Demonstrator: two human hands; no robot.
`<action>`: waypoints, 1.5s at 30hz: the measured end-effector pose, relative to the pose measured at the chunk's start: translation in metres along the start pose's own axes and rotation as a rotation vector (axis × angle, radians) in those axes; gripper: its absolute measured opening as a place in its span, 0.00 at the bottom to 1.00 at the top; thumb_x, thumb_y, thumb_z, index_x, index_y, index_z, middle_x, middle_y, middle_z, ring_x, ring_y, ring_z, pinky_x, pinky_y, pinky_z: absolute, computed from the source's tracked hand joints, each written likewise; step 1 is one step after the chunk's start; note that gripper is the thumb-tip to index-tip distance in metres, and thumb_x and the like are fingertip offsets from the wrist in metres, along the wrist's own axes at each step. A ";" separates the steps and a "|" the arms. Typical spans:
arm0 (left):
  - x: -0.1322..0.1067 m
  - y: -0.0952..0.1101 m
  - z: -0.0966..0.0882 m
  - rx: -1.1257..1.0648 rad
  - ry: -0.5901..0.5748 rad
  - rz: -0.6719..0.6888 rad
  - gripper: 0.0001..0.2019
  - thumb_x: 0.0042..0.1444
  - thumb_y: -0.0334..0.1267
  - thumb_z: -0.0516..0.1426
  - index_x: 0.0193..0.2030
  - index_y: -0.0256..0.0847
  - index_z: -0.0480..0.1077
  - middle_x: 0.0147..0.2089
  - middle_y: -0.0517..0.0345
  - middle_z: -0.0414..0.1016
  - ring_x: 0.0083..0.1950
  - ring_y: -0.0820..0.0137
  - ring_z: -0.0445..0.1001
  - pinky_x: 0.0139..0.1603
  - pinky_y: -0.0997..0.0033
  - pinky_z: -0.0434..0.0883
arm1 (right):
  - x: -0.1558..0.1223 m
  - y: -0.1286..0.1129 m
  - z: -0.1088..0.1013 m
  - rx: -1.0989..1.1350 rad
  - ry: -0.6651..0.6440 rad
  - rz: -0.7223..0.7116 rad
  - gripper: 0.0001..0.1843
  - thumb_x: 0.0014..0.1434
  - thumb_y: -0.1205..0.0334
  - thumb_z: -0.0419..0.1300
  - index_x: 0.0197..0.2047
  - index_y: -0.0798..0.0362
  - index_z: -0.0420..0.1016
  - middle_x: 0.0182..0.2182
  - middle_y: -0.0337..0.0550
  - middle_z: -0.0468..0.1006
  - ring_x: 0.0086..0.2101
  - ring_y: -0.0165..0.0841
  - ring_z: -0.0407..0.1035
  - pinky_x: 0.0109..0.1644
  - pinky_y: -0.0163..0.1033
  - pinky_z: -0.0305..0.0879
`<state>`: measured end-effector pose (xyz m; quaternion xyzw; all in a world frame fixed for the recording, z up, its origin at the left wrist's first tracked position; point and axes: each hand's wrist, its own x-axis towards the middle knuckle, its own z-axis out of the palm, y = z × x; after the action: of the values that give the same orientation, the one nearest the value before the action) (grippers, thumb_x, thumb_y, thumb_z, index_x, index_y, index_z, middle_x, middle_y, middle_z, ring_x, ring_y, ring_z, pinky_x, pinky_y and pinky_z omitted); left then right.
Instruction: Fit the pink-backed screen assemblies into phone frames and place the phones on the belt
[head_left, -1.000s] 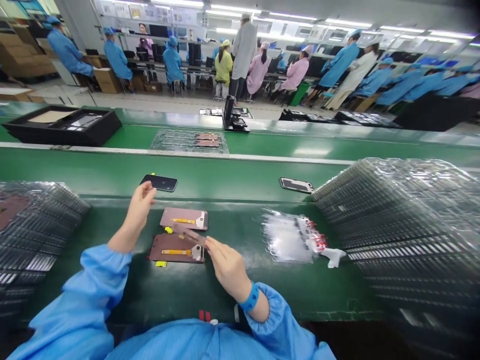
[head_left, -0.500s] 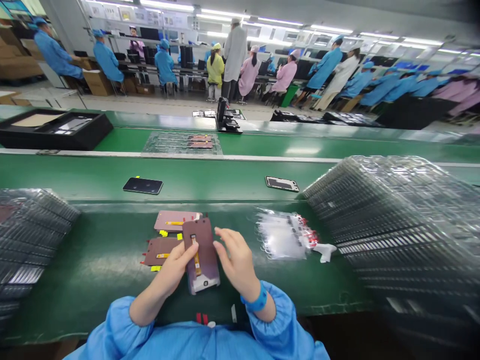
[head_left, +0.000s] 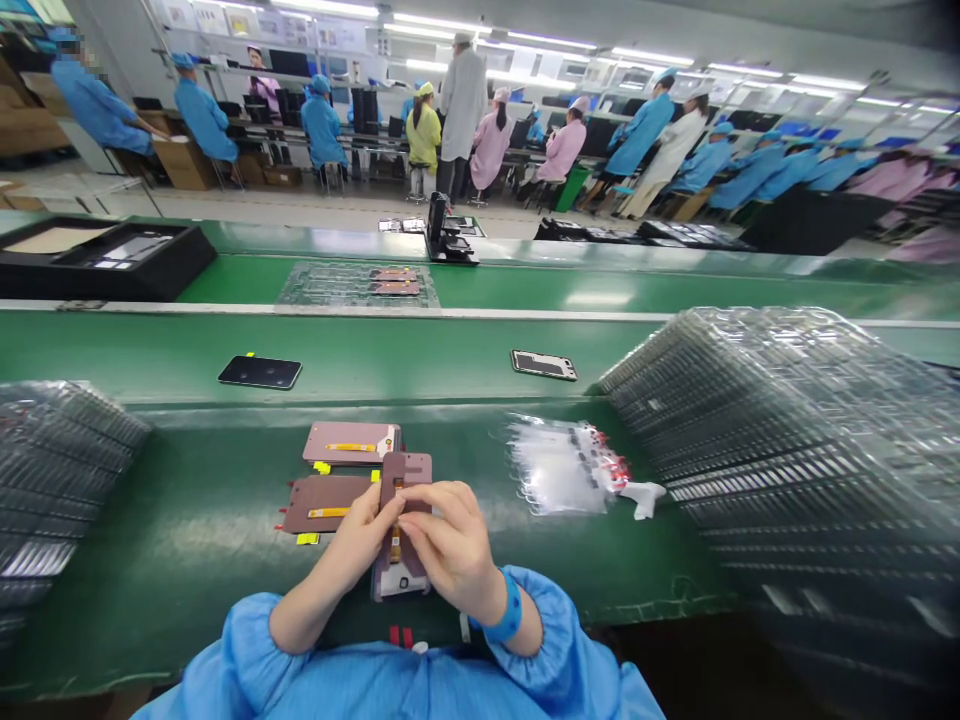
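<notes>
My left hand (head_left: 365,528) grips the left side of a brownish-mauve phone screen panel (head_left: 417,476), back face up, its thumb lying across the panel. A short orange flex cable (head_left: 396,548) runs along the middle of that back. My right hand (head_left: 455,548) is over the panel, thumb and index finger pinched near the cable's upper end. Whatever is between those fingertips is too small to make out. To the left lie similar panels: an upper panel (head_left: 319,440) and a lower panel (head_left: 307,490), with yellow tabs at their edges.
Clear plastic trays (head_left: 810,430) are stacked high on the right, and another tray stack (head_left: 60,470) stands left. Clear film strips (head_left: 559,465) with red ends lie beside a white tool-like piece (head_left: 643,497). Behind are a dark phone (head_left: 260,372) and an open phone housing (head_left: 544,364).
My right hand has moved left onto the panel, and its spread fingers have closed into a pinch. The panel has turned more upright and shifted slightly right and down in view.
</notes>
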<state>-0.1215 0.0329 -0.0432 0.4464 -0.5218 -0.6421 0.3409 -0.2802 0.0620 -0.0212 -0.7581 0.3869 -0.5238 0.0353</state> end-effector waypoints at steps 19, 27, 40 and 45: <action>-0.004 0.007 0.007 0.068 -0.136 -0.046 0.22 0.56 0.53 0.59 0.45 0.34 0.72 0.46 0.50 0.78 0.49 0.59 0.72 0.51 0.65 0.69 | 0.008 0.011 -0.006 -0.359 -0.048 -0.378 0.07 0.66 0.75 0.54 0.41 0.62 0.73 0.24 0.44 0.67 0.27 0.33 0.59 0.29 0.40 0.53; 0.003 0.009 -0.014 -0.542 -0.356 -0.412 0.22 0.49 0.50 0.64 0.46 0.35 0.75 0.41 0.48 0.80 0.35 0.64 0.78 0.35 0.69 0.73 | 0.003 0.012 -0.005 -0.220 -0.056 -0.260 0.08 0.67 0.73 0.52 0.42 0.60 0.73 0.32 0.50 0.75 0.38 0.36 0.71 0.39 0.40 0.69; 0.061 0.022 -0.027 -0.488 0.132 -0.534 0.04 0.61 0.31 0.58 0.37 0.31 0.72 0.27 0.53 0.77 0.24 0.69 0.76 0.27 0.71 0.75 | 0.003 -0.036 -0.069 -0.061 -0.090 -0.345 0.11 0.68 0.72 0.49 0.47 0.59 0.72 0.30 0.45 0.76 0.38 0.35 0.76 0.44 0.40 0.77; 0.061 0.033 -0.034 -0.507 0.177 -0.509 0.04 0.65 0.31 0.54 0.40 0.33 0.70 0.29 0.52 0.79 0.26 0.68 0.78 0.27 0.70 0.78 | -0.014 -0.001 -0.124 -0.203 0.567 0.184 0.04 0.67 0.64 0.56 0.41 0.52 0.72 0.31 0.44 0.74 0.33 0.36 0.75 0.41 0.47 0.75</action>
<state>-0.1136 -0.0422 -0.0260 0.5170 -0.1870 -0.7741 0.3139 -0.3831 0.1150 0.0243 -0.5433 0.4988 -0.6675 -0.1026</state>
